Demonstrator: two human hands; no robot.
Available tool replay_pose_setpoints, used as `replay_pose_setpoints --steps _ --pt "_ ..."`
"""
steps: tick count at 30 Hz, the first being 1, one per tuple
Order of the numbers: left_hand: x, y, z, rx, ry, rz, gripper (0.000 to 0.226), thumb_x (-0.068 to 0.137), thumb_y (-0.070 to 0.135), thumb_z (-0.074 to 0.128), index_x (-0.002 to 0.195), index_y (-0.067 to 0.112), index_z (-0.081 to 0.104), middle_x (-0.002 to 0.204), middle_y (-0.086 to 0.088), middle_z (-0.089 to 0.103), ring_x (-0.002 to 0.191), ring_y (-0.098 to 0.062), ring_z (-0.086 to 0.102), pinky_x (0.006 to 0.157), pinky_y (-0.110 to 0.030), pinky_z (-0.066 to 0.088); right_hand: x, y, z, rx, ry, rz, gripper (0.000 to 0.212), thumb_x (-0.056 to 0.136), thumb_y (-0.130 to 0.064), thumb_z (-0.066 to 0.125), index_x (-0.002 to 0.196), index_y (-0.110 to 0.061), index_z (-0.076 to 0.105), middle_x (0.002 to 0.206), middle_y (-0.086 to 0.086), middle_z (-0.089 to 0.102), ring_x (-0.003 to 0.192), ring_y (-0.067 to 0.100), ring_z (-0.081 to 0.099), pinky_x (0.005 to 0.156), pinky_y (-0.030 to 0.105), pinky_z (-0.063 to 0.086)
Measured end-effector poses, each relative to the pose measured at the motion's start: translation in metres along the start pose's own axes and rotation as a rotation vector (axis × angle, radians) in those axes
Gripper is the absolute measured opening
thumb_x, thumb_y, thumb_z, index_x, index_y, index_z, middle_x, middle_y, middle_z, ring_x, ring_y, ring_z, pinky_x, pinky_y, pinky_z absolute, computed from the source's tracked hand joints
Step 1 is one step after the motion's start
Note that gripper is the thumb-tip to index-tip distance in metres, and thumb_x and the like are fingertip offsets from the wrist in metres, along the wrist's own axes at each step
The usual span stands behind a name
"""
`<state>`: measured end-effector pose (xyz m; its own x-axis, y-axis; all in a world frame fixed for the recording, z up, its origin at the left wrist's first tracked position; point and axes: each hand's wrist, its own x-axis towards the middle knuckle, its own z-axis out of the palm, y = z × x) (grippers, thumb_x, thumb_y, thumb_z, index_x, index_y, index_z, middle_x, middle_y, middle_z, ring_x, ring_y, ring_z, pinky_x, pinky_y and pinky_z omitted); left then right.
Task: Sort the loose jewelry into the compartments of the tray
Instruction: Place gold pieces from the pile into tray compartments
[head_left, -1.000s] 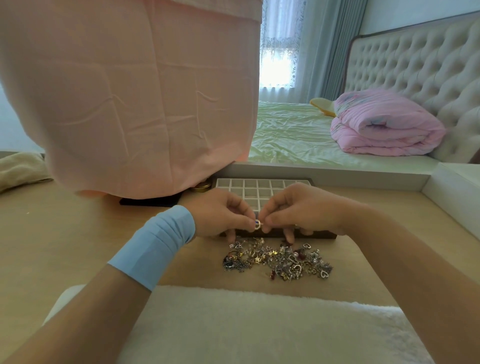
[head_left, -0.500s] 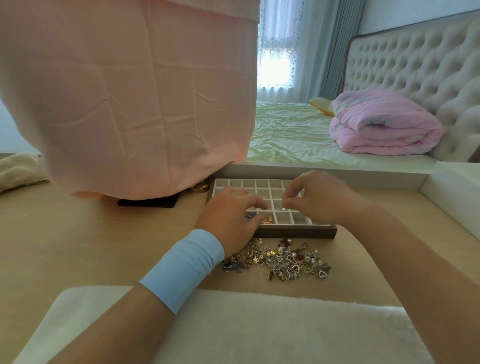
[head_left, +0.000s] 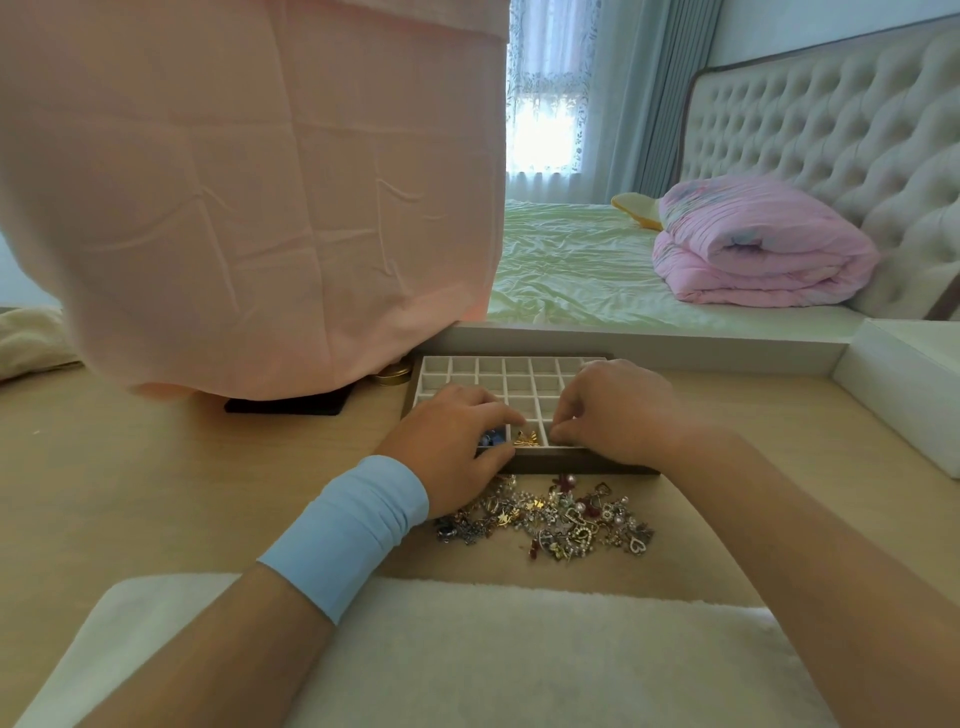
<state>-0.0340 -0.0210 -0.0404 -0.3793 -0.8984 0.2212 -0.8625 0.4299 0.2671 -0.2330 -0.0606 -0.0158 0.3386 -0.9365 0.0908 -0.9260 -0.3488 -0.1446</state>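
The white grid tray (head_left: 498, 370) with a dark frame lies on the wooden desk. A gold charm (head_left: 525, 440) and a blue piece (head_left: 491, 439) sit in its near row. The loose jewelry pile (head_left: 550, 519) lies just in front of the tray. My left hand (head_left: 457, 436) rests on the tray's near left corner, fingers over the compartments and thumb against the front wall. My right hand (head_left: 613, 410) reaches into a near-row compartment beside the gold charm. Its fingertips are pinched together, and they hide the small ring.
A large pink cloth-covered object (head_left: 249, 197) stands at the back left on a black base (head_left: 288, 405), with a gold tin (head_left: 392, 375) beside it. A white fluffy pad (head_left: 467, 654) covers the near edge. A raised white ledge (head_left: 893, 395) borders the right side.
Both hands pinched a small ring above the pile, then moved forward over the tray. The left hand let go and settled on the tray. The right hand lowered into a near-row compartment.
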Motion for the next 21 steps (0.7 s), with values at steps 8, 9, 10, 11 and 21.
replay_pose_setpoints --steps 8,9,10,11,21 --pt "-0.005 -0.003 -0.052 0.017 -0.281 -0.133 0.011 0.089 0.043 0.062 0.097 0.038 0.067 0.085 0.022 0.058 0.083 -0.003 0.058 0.082 -0.029 0.053 -0.008 -0.018 -0.019 0.187 -0.052 -0.16 0.006 0.089 -0.041 0.072 0.092 -0.037 0.076 0.086 -0.015 0.063 0.082 0.004 0.059 0.074 0.029 0.051" --pt "-0.006 -0.001 -0.054 0.031 -0.338 -0.147 0.012 0.088 0.043 0.064 0.098 0.038 0.068 0.086 0.021 0.058 0.085 -0.004 0.059 0.084 -0.03 0.053 -0.011 -0.026 -0.019 0.198 -0.1 -0.196 0.007 0.088 -0.039 0.074 0.093 -0.037 0.076 0.086 -0.013 0.065 0.077 0.002 0.06 0.07 0.027 0.053" --pt "-0.006 0.001 -0.054 0.053 -0.38 -0.157 0.013 0.087 0.043 0.065 0.098 0.037 0.068 0.087 0.02 0.058 0.086 -0.005 0.059 0.085 -0.032 0.054 -0.014 -0.034 -0.018 0.204 -0.152 -0.221 0.008 0.087 -0.038 0.075 0.094 -0.037 0.077 0.084 -0.013 0.066 0.071 0.001 0.061 0.065 0.025 0.054" --pt "-0.007 0.002 -0.054 0.072 -0.406 -0.163 0.013 0.086 0.043 0.066 0.097 0.037 0.069 0.087 0.02 0.059 0.086 -0.006 0.06 0.085 -0.032 0.055 -0.016 -0.04 -0.015 0.2 -0.194 -0.242 0.009 0.086 -0.036 0.077 0.095 -0.036 0.077 0.081 -0.013 0.066 0.065 0.0 0.06 0.061 0.024 0.054" --pt "-0.008 0.004 -0.046 0.06 -0.476 -0.202 0.019 0.086 0.033 0.07 0.104 0.03 0.072 0.093 0.015 0.063 0.079 -0.004 0.057 0.064 -0.016 0.045 -0.021 -0.054 -0.002 0.086 -0.293 -0.289 0.012 0.088 -0.038 0.075 0.099 -0.037 0.078 0.069 -0.021 0.056 0.064 -0.004 0.052 0.064 0.02 0.046"
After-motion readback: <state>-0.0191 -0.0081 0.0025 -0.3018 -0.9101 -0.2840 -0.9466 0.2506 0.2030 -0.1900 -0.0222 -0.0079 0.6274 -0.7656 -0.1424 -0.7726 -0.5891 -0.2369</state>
